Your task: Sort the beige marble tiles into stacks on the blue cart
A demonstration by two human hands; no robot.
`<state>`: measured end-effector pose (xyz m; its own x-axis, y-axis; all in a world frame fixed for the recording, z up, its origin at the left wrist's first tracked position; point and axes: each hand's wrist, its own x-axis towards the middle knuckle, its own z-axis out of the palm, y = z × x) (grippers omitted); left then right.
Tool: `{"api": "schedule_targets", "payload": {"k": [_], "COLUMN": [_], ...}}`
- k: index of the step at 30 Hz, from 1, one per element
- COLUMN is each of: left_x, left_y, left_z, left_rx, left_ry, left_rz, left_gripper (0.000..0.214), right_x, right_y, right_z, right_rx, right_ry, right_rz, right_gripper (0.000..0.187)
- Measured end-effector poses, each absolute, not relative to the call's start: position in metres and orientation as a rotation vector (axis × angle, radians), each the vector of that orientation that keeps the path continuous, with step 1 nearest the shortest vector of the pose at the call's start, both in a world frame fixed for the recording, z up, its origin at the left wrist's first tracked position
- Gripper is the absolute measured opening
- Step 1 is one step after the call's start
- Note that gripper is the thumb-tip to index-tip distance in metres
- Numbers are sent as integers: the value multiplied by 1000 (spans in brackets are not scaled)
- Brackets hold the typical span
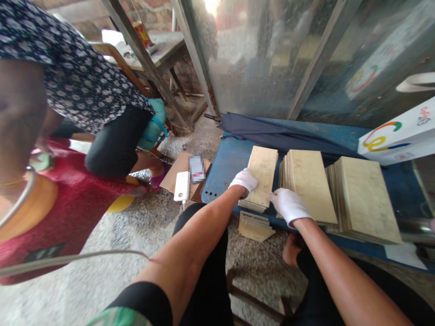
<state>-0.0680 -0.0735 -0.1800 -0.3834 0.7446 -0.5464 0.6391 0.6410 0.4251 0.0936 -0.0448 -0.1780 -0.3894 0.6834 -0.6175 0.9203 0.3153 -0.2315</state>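
My left hand, in a white glove, grips the left edge of the leftmost stack of thin wooden boards. My right hand, gloved too, has its fingers closed at that stack's right edge, near the front corner. Its back lies close to the middle stack of boards, whose layers lean a little. A third, taller stack stands farther right. All three rest on a blue metal bench. Below the bench's front edge, a few board pieces lie lower down.
A folded dark umbrella lies along the back of the bench. At right stands a white paper bag. Left of the bench, a power bank and a phone lie on cardboard. A person sits at left beside red cloth.
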Motion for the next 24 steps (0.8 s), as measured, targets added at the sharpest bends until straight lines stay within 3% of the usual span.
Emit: {"api": "schedule_targets", "payload": {"k": [6,14,24], "left_x": [-76,-84,-88], "left_y": [-84,-92,-95], "left_z": [-160,-151,-142], "left_rx": [1147,1190,1174], "left_ry": [2108,2135,2106], "left_rz": [211,213,202], "left_gripper": [47,53,51], "right_x": [138,174,158], "right_y": [-88,-108,-116], "right_z": [-197,-241,-251], "right_rx": [917,943,977], "right_ry": [2172,2134,2102], "right_rz": [-725,-766,-717], "right_gripper": [41,40,35]}}
